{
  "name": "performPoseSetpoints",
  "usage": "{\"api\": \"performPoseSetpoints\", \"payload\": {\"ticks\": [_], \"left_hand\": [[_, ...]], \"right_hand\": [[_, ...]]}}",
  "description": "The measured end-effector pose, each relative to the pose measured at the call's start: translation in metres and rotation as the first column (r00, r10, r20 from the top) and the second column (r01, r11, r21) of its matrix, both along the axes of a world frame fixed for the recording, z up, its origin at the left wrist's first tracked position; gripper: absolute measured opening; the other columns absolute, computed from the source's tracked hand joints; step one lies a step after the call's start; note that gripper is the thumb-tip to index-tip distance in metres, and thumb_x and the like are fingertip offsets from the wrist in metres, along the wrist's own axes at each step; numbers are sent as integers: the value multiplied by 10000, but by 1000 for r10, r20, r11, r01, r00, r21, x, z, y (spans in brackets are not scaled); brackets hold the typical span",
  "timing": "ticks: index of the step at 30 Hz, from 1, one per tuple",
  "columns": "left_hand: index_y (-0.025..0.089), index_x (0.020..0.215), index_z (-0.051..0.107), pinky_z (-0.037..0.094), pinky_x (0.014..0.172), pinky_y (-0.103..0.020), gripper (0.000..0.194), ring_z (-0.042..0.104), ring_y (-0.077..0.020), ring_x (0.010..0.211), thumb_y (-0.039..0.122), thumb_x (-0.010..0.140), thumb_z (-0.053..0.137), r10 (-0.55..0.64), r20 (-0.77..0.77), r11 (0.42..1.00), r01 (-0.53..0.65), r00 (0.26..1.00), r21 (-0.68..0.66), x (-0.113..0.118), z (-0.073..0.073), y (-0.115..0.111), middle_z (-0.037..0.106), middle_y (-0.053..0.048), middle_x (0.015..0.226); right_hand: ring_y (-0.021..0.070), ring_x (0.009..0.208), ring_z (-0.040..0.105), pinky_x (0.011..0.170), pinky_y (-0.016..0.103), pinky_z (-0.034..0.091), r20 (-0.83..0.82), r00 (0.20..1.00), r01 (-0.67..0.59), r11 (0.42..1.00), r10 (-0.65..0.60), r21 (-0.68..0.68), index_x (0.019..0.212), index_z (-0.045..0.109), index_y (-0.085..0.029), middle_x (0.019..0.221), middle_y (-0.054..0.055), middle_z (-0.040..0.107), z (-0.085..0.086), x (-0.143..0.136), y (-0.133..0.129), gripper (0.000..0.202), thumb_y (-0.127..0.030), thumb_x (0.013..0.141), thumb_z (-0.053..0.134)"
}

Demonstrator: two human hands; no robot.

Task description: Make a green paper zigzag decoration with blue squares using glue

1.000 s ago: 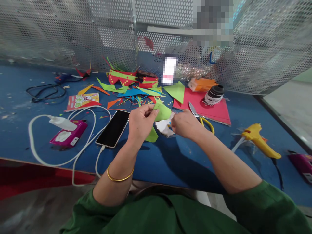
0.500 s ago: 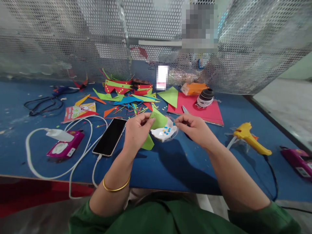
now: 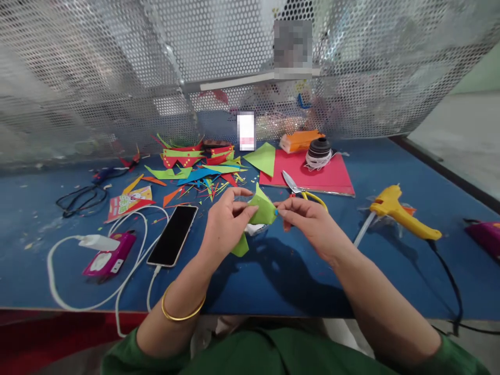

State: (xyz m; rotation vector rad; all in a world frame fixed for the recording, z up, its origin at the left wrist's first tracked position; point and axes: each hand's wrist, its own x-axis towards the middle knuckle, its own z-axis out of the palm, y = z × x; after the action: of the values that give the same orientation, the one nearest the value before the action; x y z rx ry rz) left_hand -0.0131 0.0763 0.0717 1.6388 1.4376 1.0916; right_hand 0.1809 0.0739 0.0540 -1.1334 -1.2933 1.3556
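Observation:
My left hand (image 3: pixel 230 219) pinches a green paper piece (image 3: pixel 262 207) between thumb and fingers, above the table. Close to its right edge, my right hand (image 3: pixel 307 221) holds a tiny blue square (image 3: pixel 276 212) at its fingertips; whether the square touches the paper I cannot tell. Below the paper, mostly hidden, is a small clear dish with a white lining (image 3: pixel 255 228). Another green paper piece (image 3: pixel 241 246) lies on the table under my left hand. Scissors (image 3: pixel 292 183) with yellow and red on the handles rest just behind my right hand.
A black phone (image 3: pixel 173 237) on a white cable and a purple power strip (image 3: pixel 111 256) lie left. Colourful paper scraps (image 3: pixel 209 177) spread behind my hands. Red card (image 3: pixel 332 177) bears a black spool (image 3: pixel 319 151). A yellow glue gun (image 3: pixel 402 213) lies right, before a perforated metal screen (image 3: pixel 128 104).
My right hand has brought the blue square from over the dish to the green paper's edge. The paper has turned in my left hand and covers more of the dish. The view has shifted.

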Motion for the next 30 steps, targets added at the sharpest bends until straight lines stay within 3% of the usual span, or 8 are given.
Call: {"api": "performPoseSetpoints", "payload": {"ticks": [3,7,14,20,25,28,30], "left_hand": [[223,1054,586,514,635,-272,234,743,-186,711,291,852,682,-45,-39,998,43,998,-42,5,0,0,775,22,735],[219,1052,580,499,605,-268,252,748,-199,713,306,844,692,-53,-16,996,51,998,-70,7,-1,0,778,13,733],[217,1059,568,484,555,-259,282,694,-170,600,328,836,701,-34,22,997,35,999,-74,3,-2,4,778,-4,741],[211,1104,544,512,587,-260,339,706,-172,638,327,833,711,-64,97,992,73,993,-99,2,-4,6,769,-17,760],[227,1137,500,555,620,-263,424,733,-175,708,269,787,736,-113,241,979,150,964,-141,0,-5,3,762,-40,913],[227,1002,555,579,669,-279,324,733,-167,726,237,746,753,-112,257,982,146,960,-117,-3,-5,0,740,-37,973],[214,867,623,571,663,-280,148,722,-164,685,223,756,720,-163,210,971,194,964,-139,-4,-6,-1,731,-17,849]], "right_hand": [[127,617,566,647,303,480,6,1000,7,1000,-7,-3,774,674,-209,703,-18,647,-1,-1,1,230,-426,727,734],[115,636,571,666,305,498,-18,999,31,999,-31,-14,761,679,-202,863,20,711,-2,-2,1,221,-413,721,733],[107,593,518,625,277,455,-125,992,16,996,-27,-90,758,680,-198,626,-46,580,-1,-6,0,263,-432,694,782],[92,573,484,602,261,418,-203,976,53,988,-82,-149,727,705,-184,603,-44,571,-3,-8,0,308,-454,644,828],[85,562,465,579,259,392,-289,944,92,968,-159,-233,716,712,-180,639,-32,589,-7,-10,2,328,-438,587,869],[91,576,468,590,262,390,-273,945,121,969,-179,-215,711,710,-184,638,-28,584,-8,-10,2,325,-445,594,864],[98,586,465,599,269,394,-233,956,133,973,-176,-190,724,711,-188,639,-25,578,-8,-9,1,310,-450,625,844]]}}
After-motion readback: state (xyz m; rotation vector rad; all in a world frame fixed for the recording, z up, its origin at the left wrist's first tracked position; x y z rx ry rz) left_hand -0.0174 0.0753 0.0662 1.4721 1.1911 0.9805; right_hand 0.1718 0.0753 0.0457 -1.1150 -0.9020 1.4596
